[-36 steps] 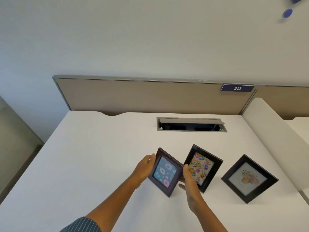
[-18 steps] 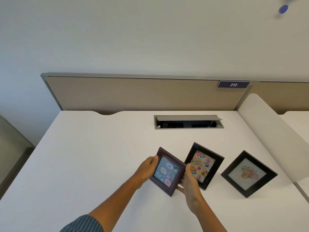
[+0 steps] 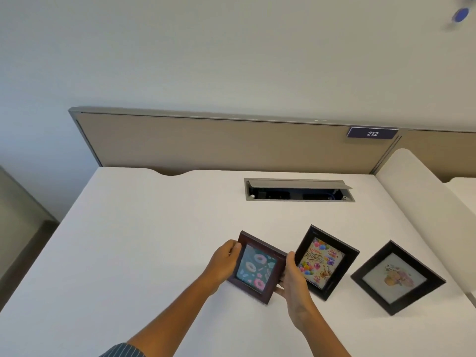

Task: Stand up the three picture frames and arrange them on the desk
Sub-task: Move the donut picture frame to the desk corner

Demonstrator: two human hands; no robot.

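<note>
Fingers of the left hand and right hand clasp opposite edges of the doughnut frame, likely steadying it upright on the desk, left of the standing birthday frame and flower frame.

Three picture frames stand in a row across the near right part of the white worktop. The leftmost, a dark brown frame with a doughnut print, is tilted, gripped on both side edges. Just beside it the black frame with a "Happy Birthday" balloon card stands leaning back. Farther right, apart, a black frame with a pale floral picture stands turned at an angle.
</note>
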